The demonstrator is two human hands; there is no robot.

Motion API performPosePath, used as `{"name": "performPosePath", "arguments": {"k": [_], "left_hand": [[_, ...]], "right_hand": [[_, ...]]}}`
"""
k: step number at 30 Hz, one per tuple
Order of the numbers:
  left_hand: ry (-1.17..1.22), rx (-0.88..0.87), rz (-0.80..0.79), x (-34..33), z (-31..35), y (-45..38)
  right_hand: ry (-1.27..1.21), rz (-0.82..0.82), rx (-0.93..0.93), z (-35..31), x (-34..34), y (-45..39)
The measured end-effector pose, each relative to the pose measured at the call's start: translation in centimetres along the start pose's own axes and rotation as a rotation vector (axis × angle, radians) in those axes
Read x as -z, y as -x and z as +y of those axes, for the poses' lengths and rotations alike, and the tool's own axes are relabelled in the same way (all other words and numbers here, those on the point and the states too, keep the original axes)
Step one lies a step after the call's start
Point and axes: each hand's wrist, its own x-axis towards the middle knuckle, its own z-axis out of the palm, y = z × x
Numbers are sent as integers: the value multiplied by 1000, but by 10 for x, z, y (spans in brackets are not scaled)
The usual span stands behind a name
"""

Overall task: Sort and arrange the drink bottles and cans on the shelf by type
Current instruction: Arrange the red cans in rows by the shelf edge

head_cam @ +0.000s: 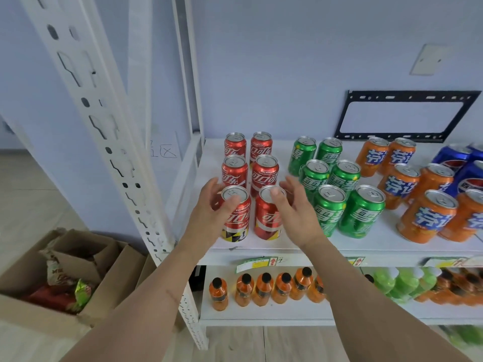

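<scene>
Red cola cans stand in two columns at the left end of the white upper shelf [379,244]. My left hand [209,212] grips the front-left red can [236,220], thumb across its front and fingers round its left side. My right hand [295,212] holds the front-right red can [266,220], thumb on the lid and fingers behind its right side. To the right stand green lemon-lime cans [363,212], then orange soda cans [426,218], then blue cola cans [467,176] at the frame edge.
The lower shelf holds a row of orange bottles [264,288] and green bottles [400,283]. A white perforated upright [104,126] rises at the left. An open cardboard box [34,309] with packets sits on the floor. A black bracket [405,116] leans against the wall.
</scene>
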Motion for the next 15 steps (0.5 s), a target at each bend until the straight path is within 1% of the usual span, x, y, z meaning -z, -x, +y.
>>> {"name": "performPosePath", "arguments": {"k": [2,3,5,8,10,12,15], "left_hand": [[-9,-4,92,0,15,-14],[-20,-8,131,1,21,-25],[-48,0,164,0,31,-50],[-87,67,141,0,39,-83],[-85,115,70,1,40,-95],[-120,135,-7,1,36,-103],[-171,156,-41,2,32,-111]], "right_hand": [[-3,86,27,-19,1,-15],[36,118,42,-29,2,-27],[175,106,49,-44,5,-53],[388,-51,-14,-57,12,-86],[506,-176,-28,-61,14,-99],[582,-251,-16,-62,14,-109],[715,-326,-11,-60,9,-125]]}}
